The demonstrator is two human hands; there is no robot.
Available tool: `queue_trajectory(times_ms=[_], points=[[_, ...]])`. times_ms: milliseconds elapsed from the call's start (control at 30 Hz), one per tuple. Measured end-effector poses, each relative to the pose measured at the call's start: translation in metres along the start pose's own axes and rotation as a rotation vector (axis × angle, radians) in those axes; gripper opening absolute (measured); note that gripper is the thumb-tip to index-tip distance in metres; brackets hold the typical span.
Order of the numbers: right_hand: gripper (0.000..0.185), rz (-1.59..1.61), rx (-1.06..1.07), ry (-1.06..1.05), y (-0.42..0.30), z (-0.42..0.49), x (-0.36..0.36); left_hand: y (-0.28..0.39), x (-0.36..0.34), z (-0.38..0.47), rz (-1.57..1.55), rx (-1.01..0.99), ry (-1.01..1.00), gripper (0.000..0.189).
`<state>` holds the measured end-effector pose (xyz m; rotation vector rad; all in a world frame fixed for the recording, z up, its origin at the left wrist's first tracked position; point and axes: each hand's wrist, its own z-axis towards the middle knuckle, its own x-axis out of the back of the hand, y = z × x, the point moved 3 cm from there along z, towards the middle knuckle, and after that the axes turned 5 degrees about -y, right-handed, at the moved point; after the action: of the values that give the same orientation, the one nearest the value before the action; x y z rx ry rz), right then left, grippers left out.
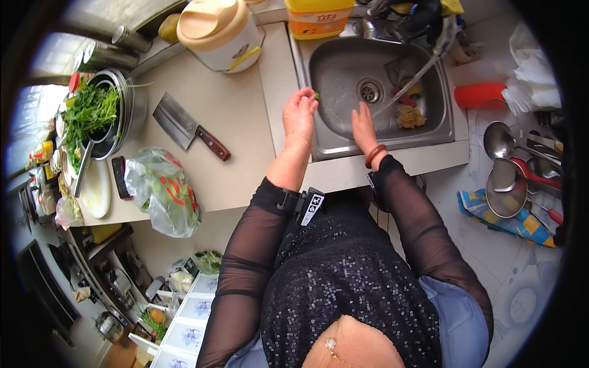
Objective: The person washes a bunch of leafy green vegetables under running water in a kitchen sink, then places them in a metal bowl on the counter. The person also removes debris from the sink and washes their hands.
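My left hand (300,115) is over the sink's left rim, its fingers curled together. A small green piece (316,96) shows at its fingertips, too small to name. My right hand (362,125) is above the near part of the stainless steel sink (336,110), fingers extended and holding nothing. A brown bangle (375,155) circles the right wrist. Beyond that hand is the metal drain strainer (369,91). A tan scrubbing pad (411,117) lies in the sink's right side. To the left, a cleaver (177,120) with a wooden handle lies flat on the counter (244,110).
Leafy greens (92,108) fill a pot on the left. A plastic bag of greens (163,193) overhangs the counter edge. At the back stand a lidded bucket (221,37) and a yellow jug (320,18). A clear hose (416,76) reaches into the sink. Ladles (499,140) hang at right.
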<state>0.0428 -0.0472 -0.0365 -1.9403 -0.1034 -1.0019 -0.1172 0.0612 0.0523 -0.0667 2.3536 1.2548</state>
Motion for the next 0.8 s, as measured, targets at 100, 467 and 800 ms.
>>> queue_trajectory(times_ms=[100, 467, 800], points=[[0.040, 1.062, -0.106, 0.111, 0.026, 0.010, 0.027, -0.043, -0.039, 0.010, -0.023, 0.163, -0.074, 0.035], [0.060, 1.169, -0.187, -0.139, -0.003, -0.004, 0.068, -0.133, -0.146, 0.043, 0.157, 0.510, -0.258, 0.054], [0.057, 0.504, -0.030, -0.248, 0.075, 0.027, 0.115, -0.085, -0.113, 0.059, 0.460, 0.453, -0.357, 0.059]])
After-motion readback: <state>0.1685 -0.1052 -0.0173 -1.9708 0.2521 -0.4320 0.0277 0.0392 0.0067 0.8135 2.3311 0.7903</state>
